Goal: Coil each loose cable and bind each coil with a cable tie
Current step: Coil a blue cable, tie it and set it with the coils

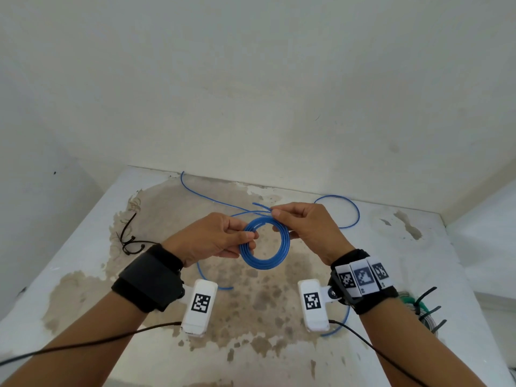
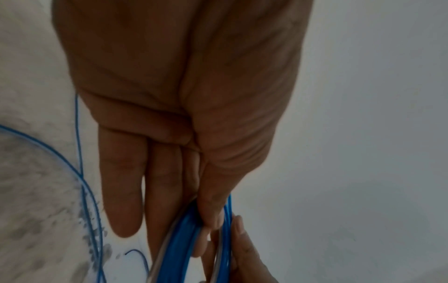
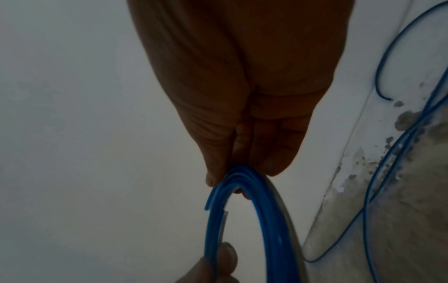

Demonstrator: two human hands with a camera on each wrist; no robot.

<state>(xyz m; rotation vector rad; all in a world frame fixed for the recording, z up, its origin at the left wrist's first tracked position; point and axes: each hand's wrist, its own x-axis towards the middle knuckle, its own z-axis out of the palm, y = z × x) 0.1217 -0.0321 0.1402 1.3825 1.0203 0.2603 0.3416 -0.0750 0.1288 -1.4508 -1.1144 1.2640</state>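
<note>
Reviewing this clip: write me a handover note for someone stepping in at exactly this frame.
Left hand: pinches the left side of the blue coil.
Right hand: pinches the coil's top right.
The coil is held above the table; loose blue cable still trails across the table behind it.
Black cable ties lie at the table's left.
A bundle already tied sits at the right edge.
Left: finish winding the blue cable, then tie the coil.
</note>
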